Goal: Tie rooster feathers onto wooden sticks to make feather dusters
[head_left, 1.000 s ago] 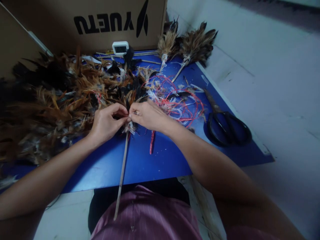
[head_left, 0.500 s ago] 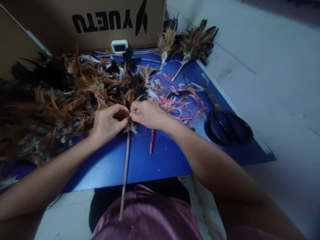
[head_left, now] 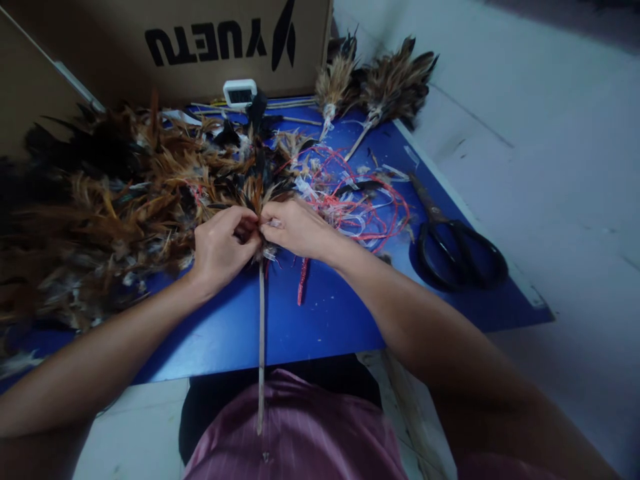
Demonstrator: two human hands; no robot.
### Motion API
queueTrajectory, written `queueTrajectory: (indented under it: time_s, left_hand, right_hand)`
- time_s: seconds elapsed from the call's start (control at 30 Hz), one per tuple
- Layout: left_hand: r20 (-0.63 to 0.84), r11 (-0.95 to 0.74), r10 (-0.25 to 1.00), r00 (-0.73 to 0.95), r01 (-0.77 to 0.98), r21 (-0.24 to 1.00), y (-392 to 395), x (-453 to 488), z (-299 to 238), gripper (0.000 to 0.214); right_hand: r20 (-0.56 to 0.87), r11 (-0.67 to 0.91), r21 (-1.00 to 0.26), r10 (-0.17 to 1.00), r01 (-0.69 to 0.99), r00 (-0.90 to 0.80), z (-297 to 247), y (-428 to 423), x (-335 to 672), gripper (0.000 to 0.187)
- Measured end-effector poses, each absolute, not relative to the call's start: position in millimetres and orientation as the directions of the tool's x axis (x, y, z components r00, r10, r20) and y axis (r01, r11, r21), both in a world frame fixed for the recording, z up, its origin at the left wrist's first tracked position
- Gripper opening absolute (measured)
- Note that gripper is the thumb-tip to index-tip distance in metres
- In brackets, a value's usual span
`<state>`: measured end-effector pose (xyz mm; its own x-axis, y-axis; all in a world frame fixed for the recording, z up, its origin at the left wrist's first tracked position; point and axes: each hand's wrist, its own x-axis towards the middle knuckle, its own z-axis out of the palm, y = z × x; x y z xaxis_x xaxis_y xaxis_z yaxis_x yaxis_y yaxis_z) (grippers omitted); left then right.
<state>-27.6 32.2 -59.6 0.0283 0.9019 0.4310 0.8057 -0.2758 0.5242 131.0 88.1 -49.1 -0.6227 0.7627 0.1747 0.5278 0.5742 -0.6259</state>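
Observation:
A feather duster lies with its thin wooden stick toward me, the lower end reaching past the table edge over my shirt. Brown and black feathers fan out from its far end. My left hand is closed in a pinch at the base of those feathers. Touching it from the other side, my right hand also pinches there, with a bit of whitish material by its fingers. What exactly sits between the fingertips is hidden. Just to the right lies a tangle of red and white string.
Loose brown feathers are heaped at left. Black-handled scissors lie at right. Two feather dusters rest at the back right, near a small white digital clock and a cardboard box. The blue tabletop ends in front of me.
The stick's near end has swung to the right and now points almost straight toward me. My left hand has shifted slightly right and turned, while my right hand stays nearly in place.

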Motion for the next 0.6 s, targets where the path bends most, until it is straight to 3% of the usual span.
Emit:
queueTrajectory:
  time_s: [0.6]
  left_hand:
    - [0.494,-0.275,0.869,-0.029,0.802,0.530,37,-34,-74,0.022]
  right_hand:
    - [0.275,0.610,-0.515,0.783,0.603,-0.557,-61,80,123,0.024]
